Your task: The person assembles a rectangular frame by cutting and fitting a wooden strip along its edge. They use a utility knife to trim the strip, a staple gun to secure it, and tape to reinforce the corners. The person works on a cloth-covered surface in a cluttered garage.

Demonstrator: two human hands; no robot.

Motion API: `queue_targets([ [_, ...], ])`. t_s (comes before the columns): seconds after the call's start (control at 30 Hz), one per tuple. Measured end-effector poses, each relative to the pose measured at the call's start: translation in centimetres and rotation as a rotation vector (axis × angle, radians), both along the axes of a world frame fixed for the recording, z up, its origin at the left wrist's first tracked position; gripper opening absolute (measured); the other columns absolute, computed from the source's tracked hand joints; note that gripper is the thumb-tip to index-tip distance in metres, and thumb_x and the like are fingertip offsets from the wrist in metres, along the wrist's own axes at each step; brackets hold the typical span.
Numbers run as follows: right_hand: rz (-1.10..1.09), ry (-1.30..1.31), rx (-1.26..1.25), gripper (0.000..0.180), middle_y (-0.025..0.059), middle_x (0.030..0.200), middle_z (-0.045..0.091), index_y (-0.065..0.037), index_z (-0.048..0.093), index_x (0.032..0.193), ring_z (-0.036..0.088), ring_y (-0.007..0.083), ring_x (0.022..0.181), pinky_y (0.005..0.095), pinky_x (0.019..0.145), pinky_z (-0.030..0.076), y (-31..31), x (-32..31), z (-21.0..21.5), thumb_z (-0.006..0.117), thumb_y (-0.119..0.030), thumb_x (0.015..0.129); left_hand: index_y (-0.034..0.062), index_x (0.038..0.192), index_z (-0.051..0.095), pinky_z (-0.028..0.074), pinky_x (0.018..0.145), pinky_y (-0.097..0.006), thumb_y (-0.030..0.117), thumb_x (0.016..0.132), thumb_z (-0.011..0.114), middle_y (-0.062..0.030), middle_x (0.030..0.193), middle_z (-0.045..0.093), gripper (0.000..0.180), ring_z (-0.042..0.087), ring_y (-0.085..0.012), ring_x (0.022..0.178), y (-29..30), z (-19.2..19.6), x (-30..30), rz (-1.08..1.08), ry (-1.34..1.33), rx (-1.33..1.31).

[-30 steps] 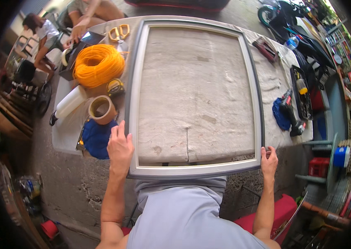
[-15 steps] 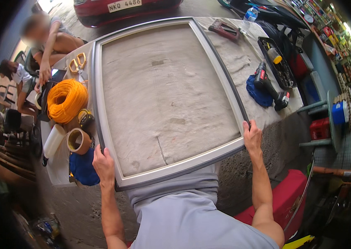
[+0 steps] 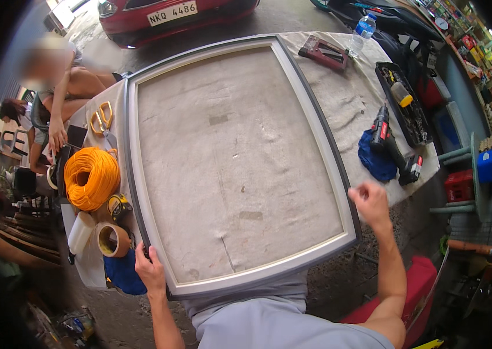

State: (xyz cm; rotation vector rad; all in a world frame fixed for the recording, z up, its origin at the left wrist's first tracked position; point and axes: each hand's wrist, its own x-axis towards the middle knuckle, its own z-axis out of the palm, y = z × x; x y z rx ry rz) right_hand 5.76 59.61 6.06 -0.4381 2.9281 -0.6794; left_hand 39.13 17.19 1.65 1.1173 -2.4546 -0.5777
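A rectangular screen frame [image 3: 269,269], pale grey with a dark outer edge and a thin mesh or bare opening, lies on the cloth-covered table in front of me. My left hand [image 3: 150,269] is closed round its left side near the lower corner, thumb on top. Just off the frame's lower right side is my right hand [image 3: 372,203], raised with its fingers curled in and slightly blurred; I see nothing in it. Nearest to my left hand are a roll of brown tape [image 3: 121,241] and a blue cloth bundle [image 3: 123,276].
At left lie orange cord [image 3: 90,177], a tape measure [image 3: 119,206], scissors [image 3: 102,118] and a white roll [image 3: 82,231]. A cordless drill [image 3: 386,139], open tool case [image 3: 414,122], staple gun [image 3: 322,53] and bottle [image 3: 363,32] are at right. A person [image 3: 59,87] sits at far left.
My right hand has let go of the frame's right edge and lifted slightly outward, curling. The left hand keeps its hold. The frame and table sit lower in view.
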Motion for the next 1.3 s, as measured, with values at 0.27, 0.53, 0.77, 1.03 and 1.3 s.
queue_targets([
  [0.27, 0.156, 0.435, 0.099, 0.040, 0.0151, 0.124, 0.056, -0.008, 0.058, 0.116, 0.053, 0.0290, 0.117, 0.0438, 0.094, 0.045, -9.6, -30.3, -5.3, 0.062, -0.009, 0.076, -0.0059, 0.100, 0.056, 0.044, 0.069, -0.047, 0.015, 0.091, 0.056, -0.0238, 0.088, 0.057, 0.023, 0.056, -0.0439, 0.079, 0.3, 1.4, -2.1, 0.013, -0.089, -0.071],
  [0.53, 0.009, 0.234, 0.453, 0.078, 0.0069, 0.145, 0.038, -0.022, 0.037, 0.140, 0.030, 0.0282, 0.138, 0.0554, 0.107, 0.031, -16.4, -38.2, -5.7, 0.067, -0.005, 0.070, -0.0055, 0.103, 0.057, 0.046, 0.069, -0.046, 0.015, 0.091, 0.056, -0.0250, 0.087, 0.061, 0.024, 0.059, -0.0435, 0.079, 1.4, 2.4, -2.0, 0.124, -0.119, -0.052],
  [0.77, -0.064, 0.334, 0.504, 0.062, 0.0165, 0.123, 0.052, -0.015, 0.050, 0.125, 0.050, 0.0325, 0.119, 0.0476, 0.101, 0.038, -17.6, -38.2, -5.0, 0.070, -0.014, 0.066, -0.0038, 0.118, 0.052, 0.050, 0.076, -0.038, 0.021, 0.088, 0.061, -0.0217, 0.095, 0.064, 0.040, 0.064, -0.0351, 0.085, 0.6, 0.7, -0.5, 0.174, 0.057, 0.436],
  [1.03, 0.016, 0.061, 0.029, 0.043, 0.0168, 0.103, 0.066, -0.005, 0.060, 0.113, 0.062, 0.0280, 0.099, 0.0372, 0.085, 0.046, -8.2, -38.5, 2.6, 0.066, -0.032, 0.081, -0.0042, 0.114, 0.056, 0.049, 0.082, -0.035, 0.024, 0.083, 0.067, -0.0194, 0.106, 0.065, 0.043, 0.063, -0.0274, 0.097, -1.8, 2.9, -1.7, 0.027, -0.057, 0.711],
  [1.3, 0.254, -0.385, -0.331, 0.036, 0.0077, 0.098, 0.064, 0.000, 0.059, 0.114, 0.058, 0.0158, 0.094, 0.0309, 0.087, 0.041, -12.2, -10.3, 14.3, 0.060, -0.028, 0.092, -0.0043, 0.115, 0.060, 0.053, 0.072, -0.033, 0.014, 0.076, 0.071, -0.0189, 0.093, 0.068, 0.045, 0.067, -0.0232, 0.081, -0.1, 4.3, 2.4, 0.118, 0.022, 0.463],
])
